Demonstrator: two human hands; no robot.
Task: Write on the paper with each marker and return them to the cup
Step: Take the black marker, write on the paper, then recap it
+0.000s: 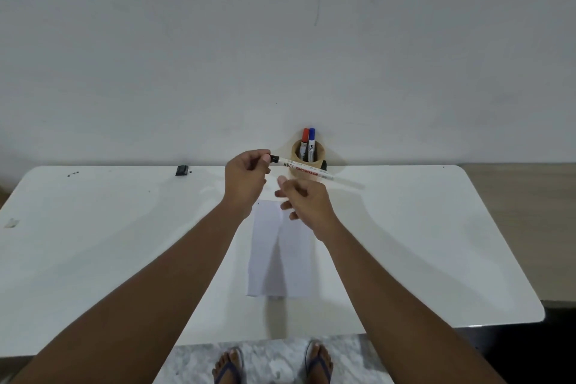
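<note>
My left hand [246, 173] is raised above the table and pinches the black-capped end of a white marker [307, 170]. The marker lies nearly level, its barrel pointing right across the front of the tan cup [318, 156]. Just below the barrel, my right hand [304, 201] hovers with fingers apart and seems to hold nothing. A red-capped marker [305, 135] and a blue-capped marker [311, 135] stand in the cup at the table's back edge. The white paper [282, 256] lies on the table under my hands, near the middle.
The white table [93, 243] stands against a plain wall. A small black object [182, 170] sits at the back left, and a dark piece [324, 164] shows beside the cup. My sandalled feet [274, 365] are on the floor below the front edge.
</note>
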